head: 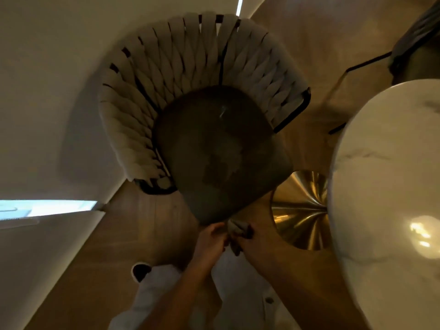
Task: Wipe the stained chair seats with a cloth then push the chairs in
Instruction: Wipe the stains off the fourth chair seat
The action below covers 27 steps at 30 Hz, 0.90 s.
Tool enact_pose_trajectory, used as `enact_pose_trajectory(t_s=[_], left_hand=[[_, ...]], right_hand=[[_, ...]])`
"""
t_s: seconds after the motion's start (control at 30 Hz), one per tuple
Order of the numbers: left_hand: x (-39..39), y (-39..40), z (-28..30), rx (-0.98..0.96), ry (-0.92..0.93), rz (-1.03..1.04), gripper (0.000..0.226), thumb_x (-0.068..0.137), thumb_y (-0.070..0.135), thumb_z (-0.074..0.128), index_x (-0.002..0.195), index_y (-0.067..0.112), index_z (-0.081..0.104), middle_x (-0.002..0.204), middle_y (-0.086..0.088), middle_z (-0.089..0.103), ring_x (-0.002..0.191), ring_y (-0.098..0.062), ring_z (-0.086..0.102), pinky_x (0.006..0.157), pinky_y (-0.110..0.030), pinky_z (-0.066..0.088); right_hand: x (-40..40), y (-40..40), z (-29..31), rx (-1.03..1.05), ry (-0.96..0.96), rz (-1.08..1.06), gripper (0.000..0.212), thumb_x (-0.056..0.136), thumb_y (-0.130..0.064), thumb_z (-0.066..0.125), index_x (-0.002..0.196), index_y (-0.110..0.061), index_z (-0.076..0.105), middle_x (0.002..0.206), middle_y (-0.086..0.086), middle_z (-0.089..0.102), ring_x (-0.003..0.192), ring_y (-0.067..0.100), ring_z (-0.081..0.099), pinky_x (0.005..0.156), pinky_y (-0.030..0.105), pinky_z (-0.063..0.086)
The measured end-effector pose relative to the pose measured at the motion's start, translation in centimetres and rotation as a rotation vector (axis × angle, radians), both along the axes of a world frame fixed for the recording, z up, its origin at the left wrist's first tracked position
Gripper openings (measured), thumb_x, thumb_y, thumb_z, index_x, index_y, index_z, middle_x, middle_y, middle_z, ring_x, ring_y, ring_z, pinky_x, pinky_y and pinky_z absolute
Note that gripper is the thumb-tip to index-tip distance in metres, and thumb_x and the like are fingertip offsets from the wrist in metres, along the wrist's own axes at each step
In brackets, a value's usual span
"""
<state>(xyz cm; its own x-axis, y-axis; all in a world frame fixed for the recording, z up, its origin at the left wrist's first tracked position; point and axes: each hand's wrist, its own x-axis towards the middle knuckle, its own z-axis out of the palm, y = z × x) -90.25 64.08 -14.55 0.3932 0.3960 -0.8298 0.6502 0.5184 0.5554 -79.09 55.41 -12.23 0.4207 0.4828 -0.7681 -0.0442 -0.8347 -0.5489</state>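
Both hands, left hand (209,239) and right hand (252,244), pinch limp cloth (237,227) at chair seat (221,148) near edge; soft, bunch it to wipe.

Both forearms reach forward and down from the bottom of the view, bare to past the wrist, and converge so that the two hands meet. The left hand (210,238) comes in from the lower left, its back turned up and its fingers curled inward toward the other hand. The right hand (247,239) comes in from the lower right on a thicker-looking, nearer forearm, its fingers bent and closed round a small bunched cloth (238,226). The left fingertips touch or nearly touch that cloth; blur hides whether they pinch it. Below the arms, pale trouser legs show.
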Motion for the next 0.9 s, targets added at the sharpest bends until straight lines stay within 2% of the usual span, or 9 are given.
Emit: enact_pose_trajectory(t_s=[0.07,0.13,0.23,0.33,0.43,0.53,0.67,0.8,0.9], left_hand=[[0.9,-0.2,-1.7,0.026,0.048,-0.027,0.024,0.097,0.024,0.051,0.12,0.028,0.059,0.103,0.008,0.064,0.09,-0.004,0.062,0.077,-0.021,0.052],[0.6,0.1,-4.0,0.093,0.125,-0.023,0.024,0.094,0.026,0.052,0.113,0.038,0.059,0.102,0.011,0.066,0.087,-0.003,0.063,0.08,-0.026,0.055],[-0.8,1.4,-7.3,0.203,0.244,0.063,0.025,0.092,0.017,0.052,0.112,0.03,0.06,0.086,0.013,0.06,0.077,-0.004,0.061,0.062,-0.018,0.049],[-1.8,3.1,-10.9,0.24,0.339,0.201,0.043,0.094,0.016,0.054,0.135,0.026,0.048,0.097,0.003,0.062,0.083,-0.012,0.061,0.062,-0.023,0.046],[-2.2,3.9,-14.3,0.26,0.325,0.234,0.061,0.096,0.025,0.055,0.15,0.031,0.025,0.087,0.013,0.055,0.074,-0.007,0.059,0.067,-0.034,0.053],[-2.2,4.4,-17.3,0.269,0.266,0.276,0.069,0.094,0.029,0.059,0.15,0.039,0.019,0.105,0.002,0.058,0.08,-0.012,0.063,0.076,-0.044,0.058],[-1.9,3.8,-19.2,0.35,0.228,0.27,0.078,0.09,0.026,0.065,0.15,0.042,0.018,0.099,0.008,0.061,0.078,-0.006,0.066,0.067,-0.029,0.057],[-1.6,3.0,-19.4,0.418,0.18,0.309,0.083,0.089,0.025,0.066,0.15,0.044,0.012,0.103,0.006,0.062,0.083,-0.014,0.069,0.075,-0.039,0.059],[-1.3,3.1,-19.2,0.43,0.165,0.303,0.087,0.089,0.022,0.066,0.15,0.043,0.008,0.109,0.004,0.06,0.085,-0.012,0.068,0.07,-0.029,0.057]], right_hand=[[1.4,0.4,-2.2,-0.019,-0.009,0.0,0.013,0.087,-0.03,0.063,0.099,-0.025,0.063,0.091,-0.005,0.064,0.079,0.008,0.06,0.071,0.021,0.052],[1.6,0.6,-5.0,-0.043,-0.087,0.008,0.013,0.088,-0.027,0.062,0.1,-0.029,0.064,0.097,-0.006,0.064,0.091,0.018,0.062,0.084,0.032,0.052],[0.4,1.1,-8.6,-0.003,-0.218,0.149,0.029,0.089,-0.017,0.062,0.118,-0.018,0.062,0.117,0.003,0.06,0.109,0.021,0.057,0.086,0.017,0.039],[-1.9,1.6,-12.4,0.082,-0.403,0.294,0.043,0.084,-0.016,0.069,0.127,-0.019,0.059,0.126,0.004,0.053,0.117,0.022,0.051,0.096,0.017,0.037],[-4.3,1.7,-16.9,0.261,-0.44,0.413,0.049,0.079,-0.02,0.068,0.127,-0.018,0.058,0.111,0.007,0.055,0.1,0.026,0.058,0.084,0.033,0.054],[-5.2,1.9,-20.0,0.385,-0.504,0.435,0.041,0.086,-0.029,0.057,0.125,-0.016,0.057,0.107,0.007,0.054,0.092,0.025,0.058,0.077,0.034,0.055],[-4.5,1.9,-22.1,0.522,-0.66,0.495,0.035,0.09,-0.026,0.054,0.123,-0.014,0.055,0.104,0.005,0.047,0.087,0.026,0.055,0.071,0.039,0.054],[-2.6,1.2,-22.8,0.543,-0.78,0.482,0.032,0.089,-0.024,0.055,0.118,-0.013,0.06,0.101,0.006,0.045,0.085,0.024,0.052,0.071,0.034,0.052],[-0.9,0.4,-22.9,0.467,-0.819,0.483,0.037,0.085,-0.026,0.058,0.118,-0.01,0.064,0.103,0.008,0.051,0.089,0.019,0.051,0.075,0.026,0.048]])
